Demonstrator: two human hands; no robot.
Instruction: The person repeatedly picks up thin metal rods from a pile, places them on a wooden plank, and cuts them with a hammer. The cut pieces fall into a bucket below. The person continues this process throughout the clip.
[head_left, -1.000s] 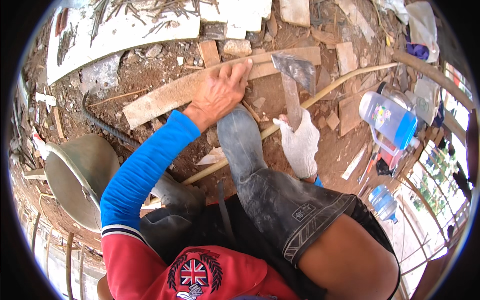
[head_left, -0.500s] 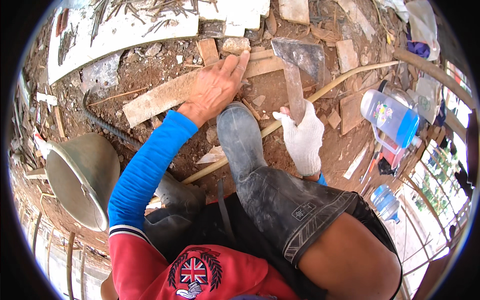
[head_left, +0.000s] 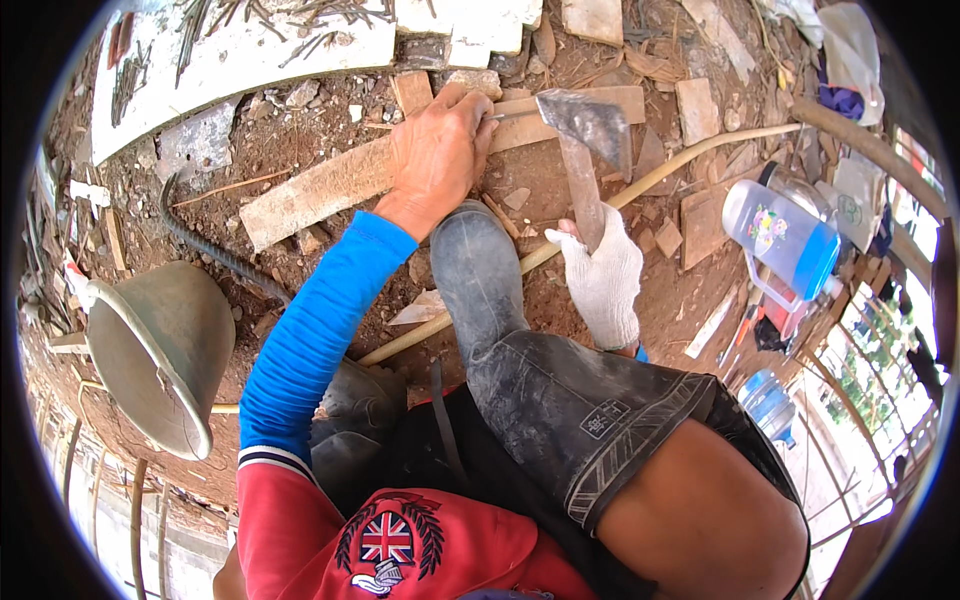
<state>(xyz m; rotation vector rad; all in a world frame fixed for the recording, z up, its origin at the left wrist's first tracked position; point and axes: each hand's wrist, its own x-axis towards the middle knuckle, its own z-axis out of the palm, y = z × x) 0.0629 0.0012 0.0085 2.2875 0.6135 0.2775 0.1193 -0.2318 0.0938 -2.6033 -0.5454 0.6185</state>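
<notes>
A long wooden plank [head_left: 325,190] lies slantwise on the soil ahead of my boots. My bare left hand [head_left: 440,150] rests over its middle, fingers curled in and closed on a thin metal rod [head_left: 515,116]. The rod lies along the plank, and its far end runs up to the hatchet head. In a white knit glove, my right hand [head_left: 602,275] grips the wooden handle of a hatchet [head_left: 580,180]. Its dark, worn metal head is over the plank's right part. The fingertips of my left hand are partly hidden.
A bucket [head_left: 205,320] lies tipped at the left, near a bent ribbed bar [head_left: 215,245]. Metal rods sit on a white board [head_left: 330,60] at the back. A bamboo pole [head_left: 690,150] crosses under my boot [head_left: 478,270]. A clear-and-blue jug [head_left: 780,235] is at right.
My left hand has gone from lying with fingers stretched on the plank to closing on the thin rod. The hatchet head has shifted slightly left and turned, still in my right hand.
</notes>
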